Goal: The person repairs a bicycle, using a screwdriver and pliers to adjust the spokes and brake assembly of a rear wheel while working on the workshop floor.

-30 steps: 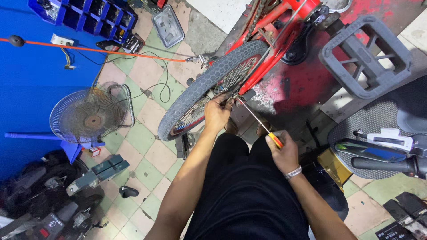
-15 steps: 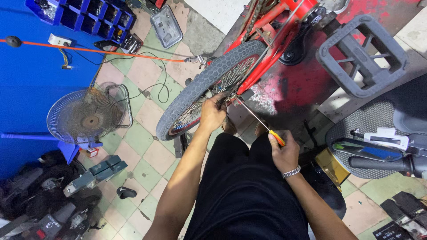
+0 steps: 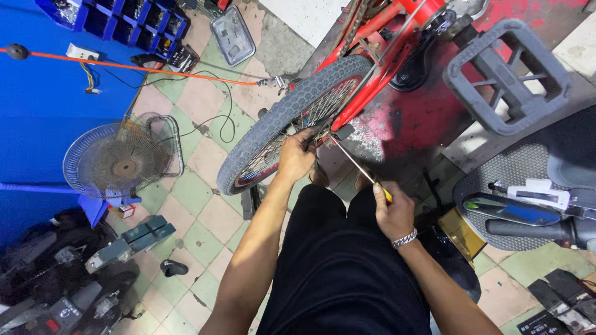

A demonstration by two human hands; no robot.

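A red bicycle frame (image 3: pixel 379 68) stands upside down with its wheel (image 3: pixel 279 124), black knobby tyre and silver spokes, in front of me. My left hand (image 3: pixel 297 156) grips at the wheel's hub area by the spokes. My right hand (image 3: pixel 392 211) is closed on the yellow handle of a long screwdriver (image 3: pixel 354 162). Its thin shaft runs up-left and its tip touches a small bracket near the wheel axle, close to my left fingers. A metal bracelet sits on my right wrist. My black-trousered legs fill the lower middle.
A grey bicycle pedal (image 3: pixel 506 74) juts out at upper right. A caged floor fan (image 3: pixel 121 160) stands at left by a blue wall. An orange hose (image 3: pixel 155 67) crosses the tiled floor. Tools and dark clutter (image 3: pixel 62 279) lie at bottom left, a grip-handled tool (image 3: pixel 540 217) at right.
The view has shifted slightly. My left hand has moved a little closer to the hub; my right hand keeps the screwdriver against the wheel.
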